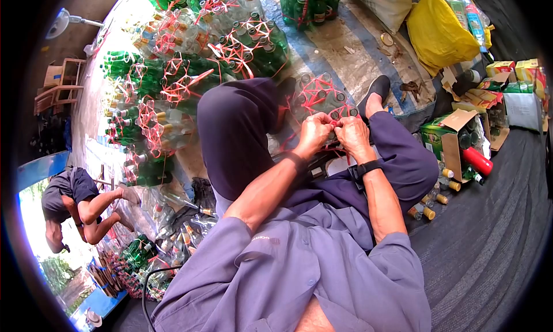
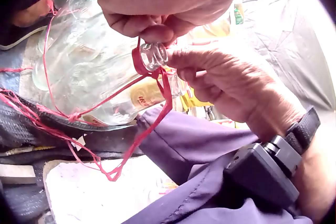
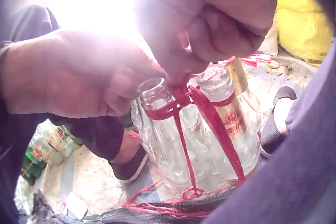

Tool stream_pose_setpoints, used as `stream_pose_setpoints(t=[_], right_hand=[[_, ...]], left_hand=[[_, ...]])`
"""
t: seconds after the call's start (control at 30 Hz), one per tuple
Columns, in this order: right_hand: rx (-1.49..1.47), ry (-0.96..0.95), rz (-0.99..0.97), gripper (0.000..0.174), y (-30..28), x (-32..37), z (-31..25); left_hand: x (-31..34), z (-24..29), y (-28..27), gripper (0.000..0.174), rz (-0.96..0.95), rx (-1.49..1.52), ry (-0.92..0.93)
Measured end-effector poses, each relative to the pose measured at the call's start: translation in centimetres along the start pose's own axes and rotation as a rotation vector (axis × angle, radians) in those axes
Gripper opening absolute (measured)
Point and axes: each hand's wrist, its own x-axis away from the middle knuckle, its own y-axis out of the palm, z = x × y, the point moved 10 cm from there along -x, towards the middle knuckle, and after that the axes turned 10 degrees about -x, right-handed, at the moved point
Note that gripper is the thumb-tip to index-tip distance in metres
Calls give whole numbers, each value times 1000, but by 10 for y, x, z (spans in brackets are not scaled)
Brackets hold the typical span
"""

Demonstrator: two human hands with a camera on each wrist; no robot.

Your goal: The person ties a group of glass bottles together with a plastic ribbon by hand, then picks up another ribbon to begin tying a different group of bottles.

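Observation:
Both hands meet over a cluster of clear glass bottles standing between the person's legs. Red plastic twine loops round the bottle necks and trails down their sides. The left hand pinches the twine at a bottle neck with thumb and fingertips. Close against it, the right hand pinches the twine at a knot between two necks. A long loop of twine hangs below the neck in the left wrist view. The fingers partly hide the knot. Gold labels show on some bottles.
Green and clear bottles bound with red twine crowd the left. A yellow bag and open cartons stand at right, beside a red cylinder and loose bottles. Another person bends over at far left.

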Motion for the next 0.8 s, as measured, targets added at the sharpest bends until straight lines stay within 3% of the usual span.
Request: stream_pose_setpoints(t=[0.13,0.47,0.57,0.7,0.8], right_hand=[[108,4,-34,18,8,-4,3],[8,120,7,22,4,-4,13],[-164,177,43,26,-2,-3,19],[-428,185,-57,18,5,1,26],[-641,332,-189,17,16,11,33]], left_hand=[[1,1,-1,8,1,5,-14],[0,-2,1,10,5,28,-4],[0,-1,0,14,-4,31,-29],[-1,-2,1,15,-9,2,-33],[-3,-7,5,15,-25,52,-42]])
